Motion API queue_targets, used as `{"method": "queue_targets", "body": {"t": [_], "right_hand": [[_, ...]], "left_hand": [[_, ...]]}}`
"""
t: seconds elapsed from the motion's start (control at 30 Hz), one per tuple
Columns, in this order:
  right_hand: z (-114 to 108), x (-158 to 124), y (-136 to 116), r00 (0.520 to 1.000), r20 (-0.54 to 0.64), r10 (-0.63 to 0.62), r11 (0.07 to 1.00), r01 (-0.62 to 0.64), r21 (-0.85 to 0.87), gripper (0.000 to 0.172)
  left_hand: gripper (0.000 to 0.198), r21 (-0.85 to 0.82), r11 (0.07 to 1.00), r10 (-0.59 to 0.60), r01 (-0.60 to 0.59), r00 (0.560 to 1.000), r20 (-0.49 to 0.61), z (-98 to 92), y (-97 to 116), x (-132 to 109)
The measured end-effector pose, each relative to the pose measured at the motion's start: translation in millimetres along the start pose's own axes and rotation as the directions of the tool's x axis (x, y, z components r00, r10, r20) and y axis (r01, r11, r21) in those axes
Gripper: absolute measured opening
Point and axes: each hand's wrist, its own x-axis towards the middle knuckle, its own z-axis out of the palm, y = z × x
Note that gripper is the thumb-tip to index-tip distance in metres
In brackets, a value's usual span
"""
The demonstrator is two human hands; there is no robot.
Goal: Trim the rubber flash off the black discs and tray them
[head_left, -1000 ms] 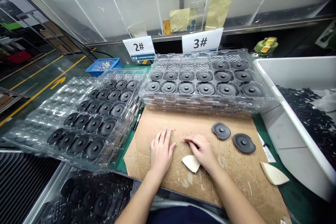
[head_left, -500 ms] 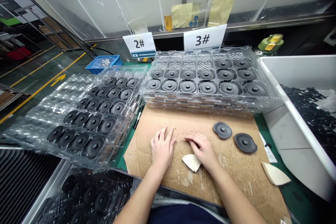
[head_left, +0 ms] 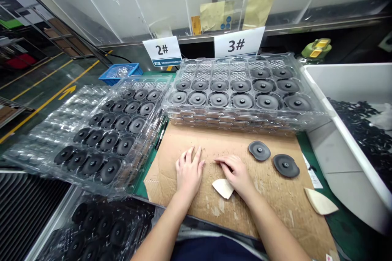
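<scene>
My left hand lies palm down on a brown cardboard sheet, its fingers spread and nothing in them. To its right, my right hand rests on the same sheet with fingers bent and pressed together. Whatever it may hold is hidden under the fingers. A cream, curved-edged triangular piece lies against the near side of this hand, partly covered by it. Two dark grey round discs with a raised centre, a nearer one and a farther one, lie apart to the right of my right hand.
Clear plastic trays holding several grey discs are stacked behind the cardboard. More filled trays stand at the left. A white bin with small black parts borders the right side. Another cream piece lies at the right edge.
</scene>
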Motion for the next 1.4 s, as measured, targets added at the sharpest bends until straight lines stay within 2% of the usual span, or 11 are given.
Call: {"method": "queue_targets", "body": {"t": [0.73,1.03,1.4], "right_hand": [[-0.8,0.5,-1.1,1.000,-0.001,-0.006,1.000,0.006,-0.025,0.022],[-0.5,0.1,-1.2,1.000,-0.004,-0.008,1.000,0.008,-0.020,0.023],[-0.2,0.4,1.0,1.000,-0.005,-0.018,1.000,0.018,-0.007,0.024]], "left_hand": [[0.044,-0.105,0.987,0.130,-0.123,0.989,0.063,2.2,-15.5,-10.9],[0.043,-0.068,0.991,0.115,-0.112,0.993,0.037,-0.1,-11.1,-8.9],[0.042,0.005,0.999,0.042,-0.042,0.999,0.005,-0.7,-4.3,2.6]]}}
